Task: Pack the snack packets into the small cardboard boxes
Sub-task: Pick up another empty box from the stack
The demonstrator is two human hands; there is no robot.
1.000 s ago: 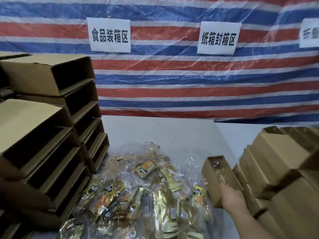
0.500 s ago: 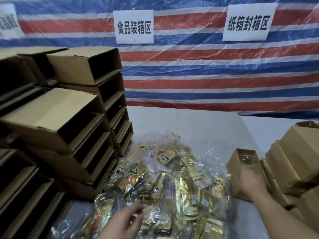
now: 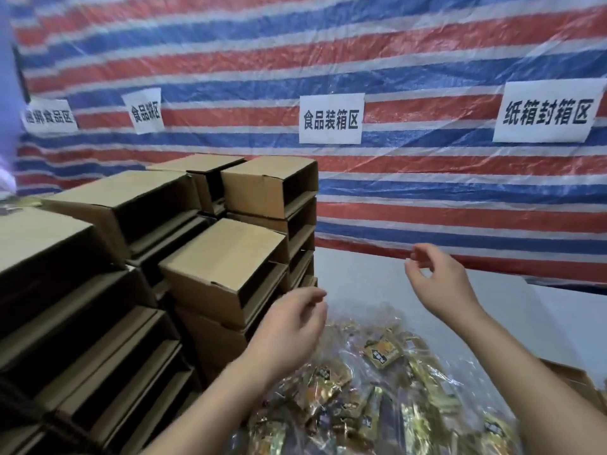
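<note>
Head view: both hands are raised mid-frame over a table (image 3: 371,274), nothing is held in either.
Left hand (image 3: 289,333): seen lower centre, fingers loosely curled, empty; held just beside the front face of the nearest box stack, contact cannot be confirmed.
Right hand (image 3: 440,284): seen centre right, raised above the table, fingers relaxed and slightly bent, thumb and forefinger apart, nothing gripped.
Snack packets (image 3: 377,389): gold and orange packets are piled loose inside clear plastic at the bottom centre of the frame, below and between the two forearms; print is too blurred to be read.
Small cardboard boxes (image 3: 226,267): stacked in several columns across the left half of the frame, laid on their sides with open ends turned toward the right; interiors are dark, contents cannot be told.
Other box (image 3: 571,379): a brown cardboard corner is seen at the lower right edge, mostly cut off by the frame.
Backdrop: a red, white and blue striped tarp (image 3: 427,208) is hung behind the table, covered with clear film.
Signs: four white paper sheets with black Chinese characters are fixed on the tarp, two at upper left (image 3: 49,116) (image 3: 144,110), one at centre (image 3: 331,119), one at upper right (image 3: 548,112).
</note>
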